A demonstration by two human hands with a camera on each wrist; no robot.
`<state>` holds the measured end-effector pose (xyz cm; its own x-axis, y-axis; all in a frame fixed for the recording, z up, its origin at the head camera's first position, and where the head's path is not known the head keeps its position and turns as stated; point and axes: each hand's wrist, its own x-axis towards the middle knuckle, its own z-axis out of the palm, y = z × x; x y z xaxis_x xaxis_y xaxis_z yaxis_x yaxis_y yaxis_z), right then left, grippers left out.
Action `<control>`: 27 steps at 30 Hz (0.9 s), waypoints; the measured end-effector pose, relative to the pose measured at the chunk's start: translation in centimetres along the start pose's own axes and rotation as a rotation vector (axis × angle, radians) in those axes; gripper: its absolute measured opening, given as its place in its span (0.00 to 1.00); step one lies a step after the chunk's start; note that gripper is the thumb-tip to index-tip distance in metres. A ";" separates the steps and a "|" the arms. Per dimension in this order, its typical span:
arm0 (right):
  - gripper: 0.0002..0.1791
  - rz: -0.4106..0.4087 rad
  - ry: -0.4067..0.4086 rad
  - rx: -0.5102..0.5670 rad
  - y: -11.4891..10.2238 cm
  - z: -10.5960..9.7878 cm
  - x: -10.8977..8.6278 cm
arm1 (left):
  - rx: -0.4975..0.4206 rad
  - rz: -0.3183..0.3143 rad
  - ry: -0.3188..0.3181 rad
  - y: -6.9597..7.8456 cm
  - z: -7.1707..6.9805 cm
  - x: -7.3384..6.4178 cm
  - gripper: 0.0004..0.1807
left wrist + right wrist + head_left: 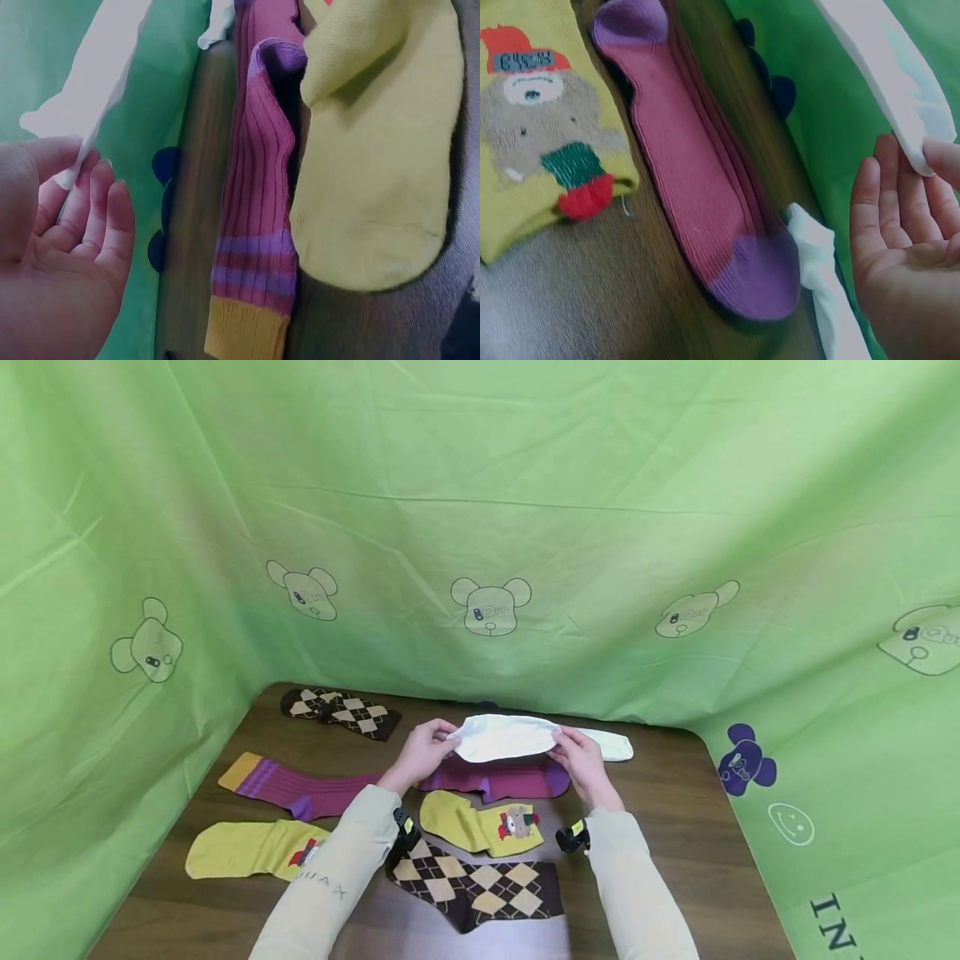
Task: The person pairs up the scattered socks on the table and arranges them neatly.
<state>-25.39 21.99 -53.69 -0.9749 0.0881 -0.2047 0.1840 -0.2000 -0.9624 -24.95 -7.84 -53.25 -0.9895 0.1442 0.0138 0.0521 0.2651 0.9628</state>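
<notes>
A white sock (504,737) is stretched out sideways above the table, held at both ends. My left hand (426,750) pinches its left end between thumb and fingers, and my right hand (582,762) pinches the right end. In the left wrist view the thumb presses the white cloth (105,67) against the forefinger, the other fingers loosely bent. The right wrist view shows the same grip on the white edge (885,82). A second white sock (617,747) lies on the table behind the right hand, partly hidden by it.
Two purple socks (337,793) (525,782) lie across the middle of the wooden table (675,843). Yellow bear socks (232,850) (453,818) lie nearer me. One argyle sock (510,891) is in front, another (367,717) at the back left. Green cloth (487,460) walls the table.
</notes>
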 end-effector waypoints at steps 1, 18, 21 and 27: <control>0.21 -0.002 0.006 0.007 0.0 -0.1 0.0 | 0.010 -0.002 0.001 0.0 0.1 0.1 0.07; 0.10 -0.044 0.099 0.068 -0.7 -2.6 0.4 | 0.022 -0.085 -0.010 0.5 2.6 1.2 0.09; 0.08 -0.044 0.106 0.086 -0.9 -3.0 0.4 | -0.003 -0.082 -0.008 0.9 2.9 1.6 0.07; 0.03 -0.041 0.131 0.113 -1.4 -3.6 0.5 | -0.017 -0.056 0.001 1.8 3.7 2.5 0.05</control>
<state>-25.66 25.85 -53.12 -0.9552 0.2232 -0.1944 0.1220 -0.3014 -0.9457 -26.83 -3.47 -52.49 -0.9909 0.1286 -0.0402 -0.0060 0.2564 0.9666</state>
